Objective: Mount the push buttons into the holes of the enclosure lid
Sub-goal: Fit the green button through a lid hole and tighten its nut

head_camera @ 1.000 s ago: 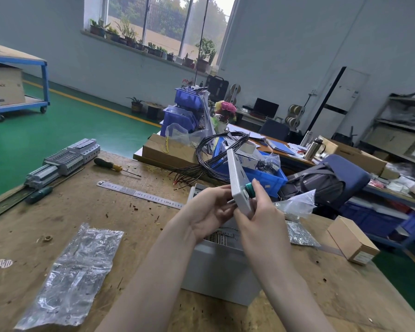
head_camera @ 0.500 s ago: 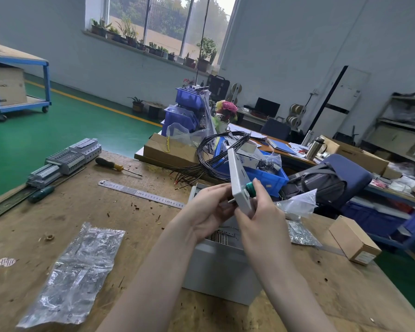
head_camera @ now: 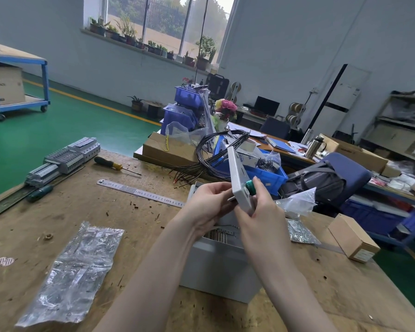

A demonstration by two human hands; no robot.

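**Enclosure lid held on edge above the open enclosure, green push button seated in it**

Right hand (head_camera: pixel 261 219) curled round the lower end of the enclosure lid (head_camera: pixel 237 180), forefinger stretched up along the lid's far face and touching the green push button (head_camera: pixel 251 187). Left hand (head_camera: pixel 209 202) on the opposite face of the lid, fingers bent toward the back of the button — exact contact hidden by the lid, so the hold there cannot be told with certainty. Lid raised off the tabletop, standing nearly upright and turned edge-on to the camera, button head projecting from its right face near the lower end.

Directly beneath both hands, the grey enclosure box (head_camera: pixel 221 264), open at the top, resting near the middle of the wooden tabletop (head_camera: pixel 81 212). Right of the box, a crumpled clear bag (head_camera: pixel 297 202) and a flat bag of small hardware (head_camera: pixel 300 232); beyond them, toward the right edge, a small cardboard box (head_camera: pixel 354 238). Toward the front left corner, a large empty-looking plastic bag (head_camera: pixel 72 276) lying flat. Behind the hands, a steel ruler (head_camera: pixel 139 192); farther back, a black-and-yellow screwdriver (head_camera: pixel 115 165). Along the left edge, a rail of grey terminal blocks (head_camera: pixel 62 159) with a green-handled screwdriver (head_camera: pixel 39 192) just beside it. At the far edge — a coil of black wires (head_camera: pixel 213 152), a blue bin (head_camera: pixel 264 173) and a brown carton (head_camera: pixel 168 149).
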